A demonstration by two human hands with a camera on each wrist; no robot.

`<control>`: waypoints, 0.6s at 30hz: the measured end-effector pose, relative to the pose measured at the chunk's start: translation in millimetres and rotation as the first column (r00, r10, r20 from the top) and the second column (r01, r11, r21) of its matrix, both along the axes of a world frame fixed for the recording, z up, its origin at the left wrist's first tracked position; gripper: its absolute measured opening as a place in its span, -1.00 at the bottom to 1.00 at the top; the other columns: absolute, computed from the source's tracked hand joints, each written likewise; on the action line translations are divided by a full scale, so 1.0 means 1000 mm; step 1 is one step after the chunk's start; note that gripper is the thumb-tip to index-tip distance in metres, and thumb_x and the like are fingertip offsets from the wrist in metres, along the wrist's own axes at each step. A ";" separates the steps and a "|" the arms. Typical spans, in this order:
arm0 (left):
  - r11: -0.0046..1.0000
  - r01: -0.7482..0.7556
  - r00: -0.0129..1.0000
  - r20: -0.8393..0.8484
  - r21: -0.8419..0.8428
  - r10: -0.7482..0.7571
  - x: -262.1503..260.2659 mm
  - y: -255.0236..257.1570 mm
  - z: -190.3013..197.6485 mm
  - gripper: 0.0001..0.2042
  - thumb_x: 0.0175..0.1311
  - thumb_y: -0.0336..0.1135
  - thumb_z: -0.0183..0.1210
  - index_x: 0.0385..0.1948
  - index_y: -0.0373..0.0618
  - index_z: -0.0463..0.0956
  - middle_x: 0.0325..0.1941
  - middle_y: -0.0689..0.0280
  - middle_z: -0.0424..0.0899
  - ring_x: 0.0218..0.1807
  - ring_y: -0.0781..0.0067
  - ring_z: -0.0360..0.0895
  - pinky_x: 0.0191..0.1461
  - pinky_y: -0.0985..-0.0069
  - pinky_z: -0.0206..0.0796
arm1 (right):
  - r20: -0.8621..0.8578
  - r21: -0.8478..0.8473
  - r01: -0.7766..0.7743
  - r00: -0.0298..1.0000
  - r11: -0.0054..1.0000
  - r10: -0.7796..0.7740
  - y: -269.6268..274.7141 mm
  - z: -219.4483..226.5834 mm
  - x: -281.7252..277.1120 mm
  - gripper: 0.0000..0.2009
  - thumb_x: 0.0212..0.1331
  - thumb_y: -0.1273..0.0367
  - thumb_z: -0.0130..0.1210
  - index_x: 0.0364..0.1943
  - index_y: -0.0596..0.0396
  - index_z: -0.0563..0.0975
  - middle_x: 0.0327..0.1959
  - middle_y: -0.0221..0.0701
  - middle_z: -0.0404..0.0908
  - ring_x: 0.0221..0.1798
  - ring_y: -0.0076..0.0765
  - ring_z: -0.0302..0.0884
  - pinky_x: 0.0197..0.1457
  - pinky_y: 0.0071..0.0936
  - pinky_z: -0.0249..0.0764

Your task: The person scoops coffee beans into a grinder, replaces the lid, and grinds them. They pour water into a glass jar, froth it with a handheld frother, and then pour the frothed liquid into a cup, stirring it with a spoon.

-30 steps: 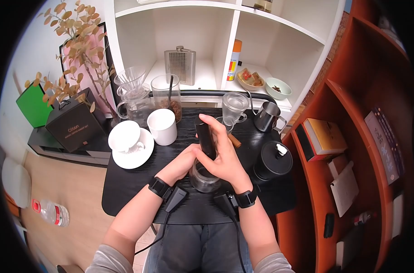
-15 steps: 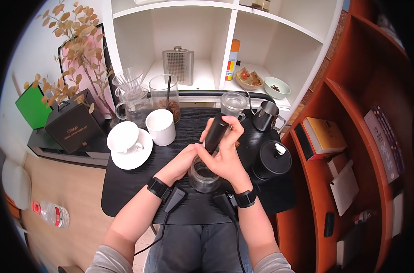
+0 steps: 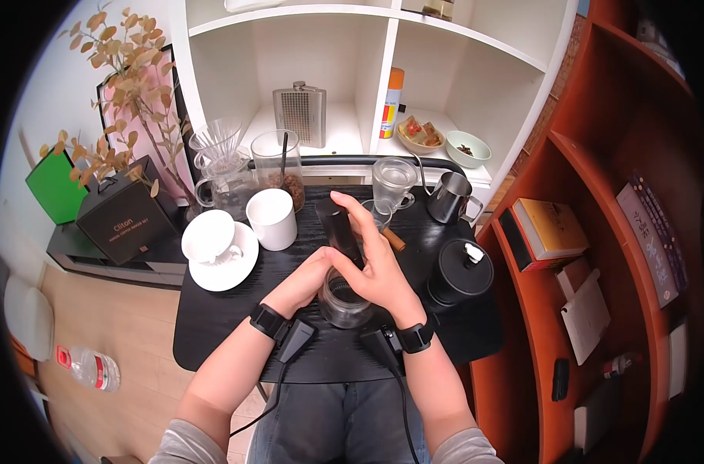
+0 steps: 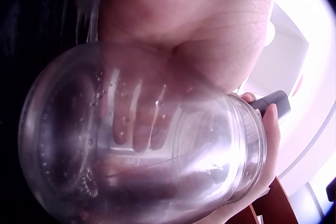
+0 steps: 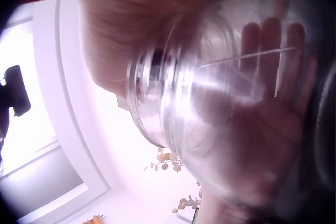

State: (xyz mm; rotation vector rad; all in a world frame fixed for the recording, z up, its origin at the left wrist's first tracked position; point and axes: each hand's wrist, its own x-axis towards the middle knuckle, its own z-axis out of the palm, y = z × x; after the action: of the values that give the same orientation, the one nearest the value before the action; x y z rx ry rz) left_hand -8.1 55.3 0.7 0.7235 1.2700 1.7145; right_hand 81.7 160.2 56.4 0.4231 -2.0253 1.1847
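My left hand grips a clear round glass jar at the near middle of the black table. Its fingers show through the glass in both wrist views. Over the jar's mouth, my right hand holds a handheld milk frother by its black handle, which leans to the left. The thin metal rod runs down inside the jar, and a small whisk coil sits low in it. Droplets cling to the glass. The jar's rim is partly hidden by the hands in the head view.
Left on the table stand a white cup on a saucer, a white mug and a tall glass of brown beans. At right are a glass cup, a steel pitcher and a black canister.
The frother's handle swung to the right half a second ago and now leans left again, the right hand's fingers moving with it. The left hand and the jar stay in place.
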 end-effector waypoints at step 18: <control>0.996 0.030 0.999 -0.018 0.087 -0.029 0.001 0.003 0.000 -0.62 0.44 -0.17 -0.18 0.10 -0.26 0.29 0.06 0.26 0.46 0.03 0.54 0.46 0.09 0.54 0.33 | 0.028 -0.247 0.042 0.999 0.968 -0.036 0.004 -0.009 0.000 -0.36 0.05 0.56 0.18 0.14 0.00 0.04 -0.26 -0.31 0.50 -0.22 -0.47 0.51 -0.11 -0.52 0.45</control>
State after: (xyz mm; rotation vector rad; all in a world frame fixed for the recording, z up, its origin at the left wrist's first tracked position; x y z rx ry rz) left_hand -6.8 58.6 0.6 0.8051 1.1963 1.7519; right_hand 81.5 164.4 47.5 0.2455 -1.8655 1.4022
